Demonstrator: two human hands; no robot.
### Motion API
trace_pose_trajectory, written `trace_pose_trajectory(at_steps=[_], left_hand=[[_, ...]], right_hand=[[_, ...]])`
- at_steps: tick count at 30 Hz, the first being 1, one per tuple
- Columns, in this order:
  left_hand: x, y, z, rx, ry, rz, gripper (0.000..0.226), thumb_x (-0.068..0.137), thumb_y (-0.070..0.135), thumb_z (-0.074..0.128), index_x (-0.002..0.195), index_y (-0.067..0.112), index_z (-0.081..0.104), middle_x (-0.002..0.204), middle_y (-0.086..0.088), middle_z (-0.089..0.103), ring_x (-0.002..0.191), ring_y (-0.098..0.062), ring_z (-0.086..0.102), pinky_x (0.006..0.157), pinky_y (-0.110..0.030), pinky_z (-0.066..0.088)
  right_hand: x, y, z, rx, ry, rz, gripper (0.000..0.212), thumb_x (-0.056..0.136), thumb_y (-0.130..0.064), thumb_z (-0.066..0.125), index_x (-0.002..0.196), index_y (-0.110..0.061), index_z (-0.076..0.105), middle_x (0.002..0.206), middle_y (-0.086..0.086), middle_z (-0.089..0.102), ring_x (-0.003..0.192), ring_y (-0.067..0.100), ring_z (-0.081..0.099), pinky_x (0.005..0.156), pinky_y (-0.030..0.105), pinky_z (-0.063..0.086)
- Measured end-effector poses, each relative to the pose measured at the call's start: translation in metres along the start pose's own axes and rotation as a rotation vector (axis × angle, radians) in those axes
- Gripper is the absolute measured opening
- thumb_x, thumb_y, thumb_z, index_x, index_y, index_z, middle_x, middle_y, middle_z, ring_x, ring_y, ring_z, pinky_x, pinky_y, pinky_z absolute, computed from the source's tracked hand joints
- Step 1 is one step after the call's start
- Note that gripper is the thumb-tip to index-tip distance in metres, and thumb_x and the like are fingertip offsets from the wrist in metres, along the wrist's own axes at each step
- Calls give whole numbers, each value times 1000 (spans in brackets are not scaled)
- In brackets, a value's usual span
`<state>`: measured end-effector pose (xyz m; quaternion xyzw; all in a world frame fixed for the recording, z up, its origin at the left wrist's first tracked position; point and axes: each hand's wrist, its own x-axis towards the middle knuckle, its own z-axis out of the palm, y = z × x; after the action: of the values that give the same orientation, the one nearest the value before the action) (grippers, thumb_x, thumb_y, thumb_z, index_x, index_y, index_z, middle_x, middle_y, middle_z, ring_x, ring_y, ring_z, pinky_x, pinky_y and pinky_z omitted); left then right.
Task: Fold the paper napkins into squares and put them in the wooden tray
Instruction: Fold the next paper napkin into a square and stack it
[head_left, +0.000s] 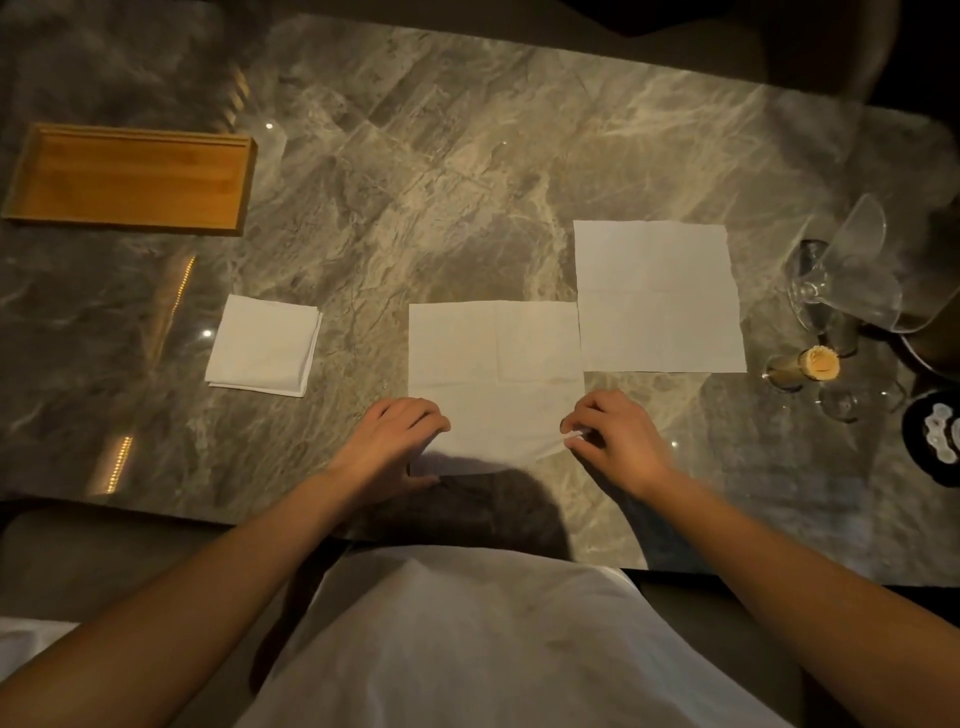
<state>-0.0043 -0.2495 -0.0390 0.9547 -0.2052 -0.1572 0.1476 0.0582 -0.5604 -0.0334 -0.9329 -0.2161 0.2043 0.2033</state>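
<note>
An unfolded white napkin (496, 374) lies flat on the marble table right in front of me. My left hand (397, 436) rests on its near left corner with fingers curled over the edge. My right hand (610, 434) pinches the near right corner, which is lifted and wrinkled. A second unfolded napkin (657, 296) lies flat just beyond and to the right. A small stack of folded square napkins (265, 345) sits to the left. The wooden tray (130, 176) stands at the far left with nothing in it.
Glassware (841, 275) and a jar of toothpicks (818, 362) crowd the right edge of the table, beside a dark round object (935, 436). The table's near edge runs just below my wrists. Chairs stand beyond the far edge.
</note>
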Motion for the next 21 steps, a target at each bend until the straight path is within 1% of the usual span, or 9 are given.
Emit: trace_pose_trajectory(at_steps=[2,5,7,9,11,14,16,18,21], left_hand=[[0,-3,1,-5,-28,4,76,63,48,77,128,21,47,135,-4,47,123,-25,44,102,-42,34],[0,-11,2,-20,-48,-11,95,59,53,78,138,20,37,146,-7,36,132,-27,35,107,-46,28],[2,-15,0,-19,-39,-14,99,57,56,77,139,20,34,146,-8,36,132,-27,34,107,-46,28],[4,-19,-1,-23,-17,-11,98,57,55,75,139,19,35,145,-8,37,132,-27,35,106,-46,30],[6,-22,-3,-42,20,-18,93,58,49,75,137,17,38,143,-9,41,130,-28,39,103,-47,33],[9,-25,-7,-53,110,-65,77,61,26,77,131,16,46,136,-9,49,123,-30,46,98,-46,37],[14,-24,-10,-56,175,-92,64,64,13,74,124,16,53,132,-8,53,120,-30,49,94,-44,38],[20,-22,-11,-70,220,-104,50,71,8,68,119,15,58,129,-8,56,119,-29,50,94,-43,39],[25,-23,-12,-109,275,-110,37,77,3,63,113,12,63,123,-9,60,116,-29,53,91,-41,41]], right_hand=[[5,-3,0,83,11,44,8,86,-26,67,91,-21,71,98,-3,62,94,16,56,83,40,48],[14,-8,-5,186,-21,78,6,88,-26,64,89,-22,69,97,-8,61,90,11,57,80,37,51],[18,-10,-11,260,-46,76,4,87,-24,65,87,-21,69,95,-10,61,89,11,58,82,40,52],[20,-11,-16,321,-66,67,4,85,-22,67,86,-19,69,94,-6,64,90,14,60,84,43,52],[21,-12,-20,373,-85,71,4,84,-20,69,86,-16,70,94,-1,66,90,17,61,85,45,51],[21,-12,-23,449,-114,96,4,83,-15,71,86,-13,71,94,3,67,88,20,63,85,45,52],[21,-12,-24,478,-136,93,5,81,-12,72,86,-11,72,93,6,68,87,21,64,85,45,53],[20,-12,-25,500,-150,94,6,80,-10,74,86,-10,72,93,8,68,88,23,64,85,45,52],[20,-10,-25,571,-162,108,8,79,-6,73,87,-6,72,95,11,69,89,26,65,86,44,52]])
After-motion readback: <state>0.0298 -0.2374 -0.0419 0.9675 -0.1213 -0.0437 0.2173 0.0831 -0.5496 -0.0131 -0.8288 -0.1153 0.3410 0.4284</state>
